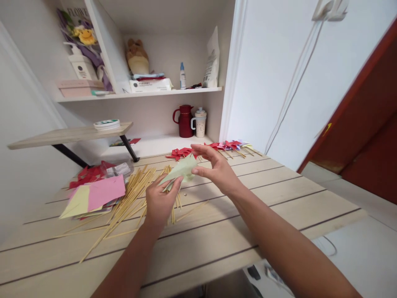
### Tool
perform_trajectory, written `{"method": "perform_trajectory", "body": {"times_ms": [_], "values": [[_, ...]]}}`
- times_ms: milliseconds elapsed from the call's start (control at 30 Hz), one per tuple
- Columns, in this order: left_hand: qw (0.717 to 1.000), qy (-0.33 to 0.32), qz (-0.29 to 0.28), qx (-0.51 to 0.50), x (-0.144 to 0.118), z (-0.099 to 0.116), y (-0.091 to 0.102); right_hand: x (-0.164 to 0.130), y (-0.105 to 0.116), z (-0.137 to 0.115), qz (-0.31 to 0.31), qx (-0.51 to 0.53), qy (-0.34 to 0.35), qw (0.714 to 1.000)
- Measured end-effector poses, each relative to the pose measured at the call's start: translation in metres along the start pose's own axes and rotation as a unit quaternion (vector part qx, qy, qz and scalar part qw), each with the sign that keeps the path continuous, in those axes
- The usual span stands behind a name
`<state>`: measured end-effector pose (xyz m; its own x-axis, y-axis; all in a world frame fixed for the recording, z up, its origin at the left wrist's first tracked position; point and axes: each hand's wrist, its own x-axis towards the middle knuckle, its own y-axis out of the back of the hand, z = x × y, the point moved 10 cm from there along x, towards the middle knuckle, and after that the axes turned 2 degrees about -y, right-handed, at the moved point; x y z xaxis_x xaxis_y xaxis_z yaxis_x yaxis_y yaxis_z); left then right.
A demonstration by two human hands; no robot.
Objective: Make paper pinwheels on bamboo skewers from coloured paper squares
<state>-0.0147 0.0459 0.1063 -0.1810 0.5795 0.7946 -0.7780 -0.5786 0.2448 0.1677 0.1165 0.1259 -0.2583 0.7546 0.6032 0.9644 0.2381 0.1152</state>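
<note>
My left hand pinches the near corner of a pale green folded paper piece above the wooden table. My right hand holds the same paper at its far end, thumb and fingers curled around it. Below my hands lies a loose spread of several thin wooden sticks. To the left rests a stack of pink and yellow paper sheets.
Finished red paper pinwheels and a mixed-colour pile lie at the table's far edge. Red paper scraps sit far left. A red jug and cup stand in the shelf niche. A raised wooden shelf juts out left.
</note>
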Motion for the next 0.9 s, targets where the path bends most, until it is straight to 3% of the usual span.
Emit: {"method": "perform_trajectory", "body": {"times_ms": [400, 600, 700, 900], "values": [[0.991, -0.13, -0.027, 0.011, 0.0, 0.026, -0.005, -0.001, -0.01, -0.017, -0.06, -0.051, 0.024, 0.997], [0.994, -0.112, -0.019, 0.001, 0.003, 0.025, -0.001, -0.003, -0.019, -0.015, -0.087, -0.031, 0.02, 0.996], [0.994, -0.103, -0.04, -0.017, 0.005, 0.025, -0.004, -0.004, -0.022, -0.015, -0.095, -0.025, 0.022, 0.995], [0.986, -0.161, -0.054, -0.002, 0.004, 0.038, -0.006, -0.003, -0.02, -0.017, -0.087, -0.028, 0.025, 0.996]]}}
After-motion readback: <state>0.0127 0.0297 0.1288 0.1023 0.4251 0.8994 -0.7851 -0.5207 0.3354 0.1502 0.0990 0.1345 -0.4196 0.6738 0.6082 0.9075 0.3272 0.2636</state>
